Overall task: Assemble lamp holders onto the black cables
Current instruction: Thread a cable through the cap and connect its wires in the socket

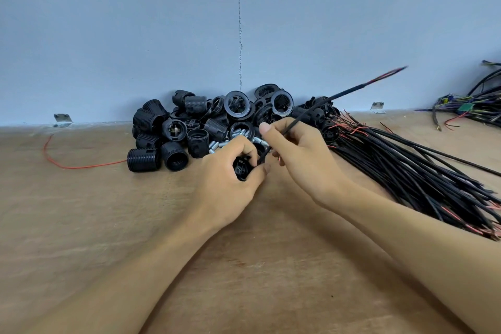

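My left hand (230, 171) is closed around a black lamp holder part (242, 168) just above the wooden table. My right hand (295, 152) pinches a thin black cable (325, 102) whose lower end meets the holder between my two hands. The cable's far end, with a red wire showing, sticks up to the right and is blurred. A heap of black lamp holders and rings (206, 122) lies against the wall behind my hands. A thick bundle of black cables (417, 171) with red wire ends fans out on the right.
Small silver metal tubes (238, 134) lie among the holders. A loose red wire (81, 165) curls on the wooden table (108, 225) at the left. A tangle of coloured wires (477, 106) sits at the far right by the blue-grey wall.
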